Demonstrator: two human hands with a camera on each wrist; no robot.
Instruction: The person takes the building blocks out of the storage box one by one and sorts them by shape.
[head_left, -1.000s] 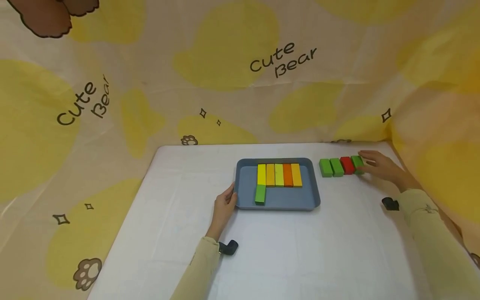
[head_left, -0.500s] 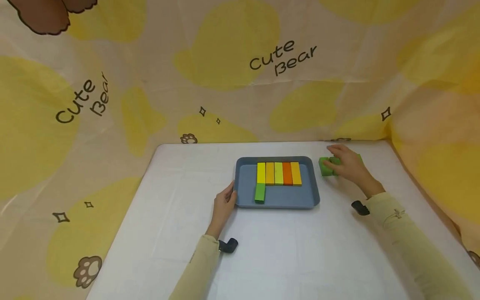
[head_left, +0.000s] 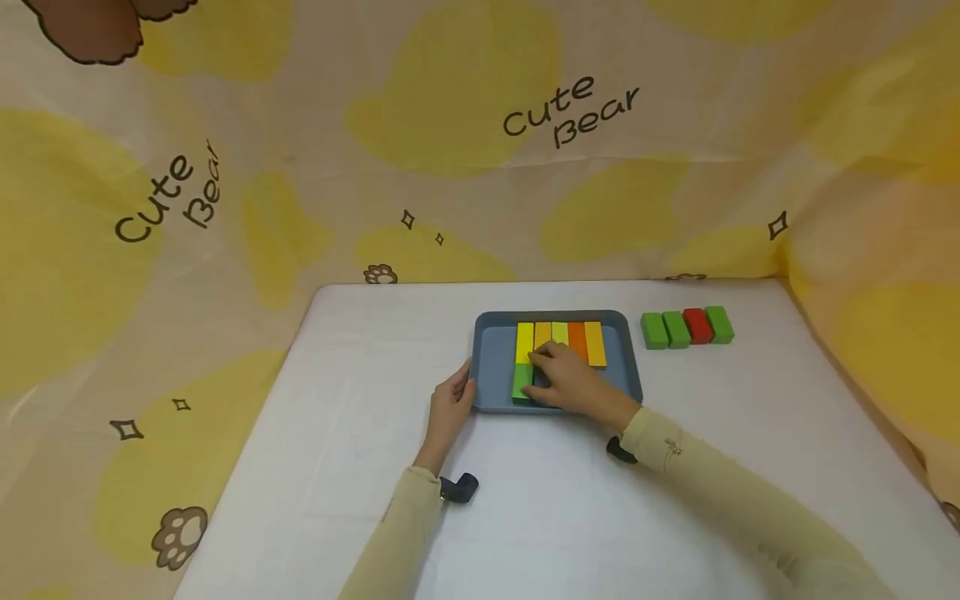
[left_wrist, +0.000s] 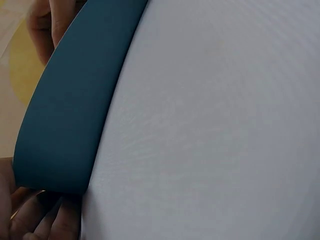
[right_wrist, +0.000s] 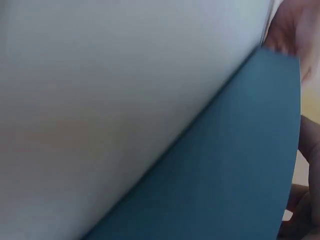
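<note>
My left hand [head_left: 450, 406] holds the left rim of a blue-grey tray [head_left: 495, 342], its fingers [left_wrist: 65, 220] curled under the rim in the left wrist view. Inside the tray, a green block [head_left: 521, 385] lies below the left end of a row of yellow and orange blocks [head_left: 592, 343]. My right hand [head_left: 573, 379] is over the tray, thumb and index finger spread apart, their tips right at the green block's right side. It partly hides the row. The right wrist view shows the tray's outer wall [right_wrist: 220, 150] and some right-hand fingers [right_wrist: 302, 210] beyond it.
To the right of the tray, several blocks stand side by side: green blocks [head_left: 655, 331] and a red block [head_left: 697, 326] among them. The white tabletop [head_left: 525, 517] meets a yellow-patterned cloth [head_left: 450, 167] at the back and sides.
My right hand has left the row of green and red blocks and moved left to the green block in the tray. My left hand stays on the tray's rim.
</note>
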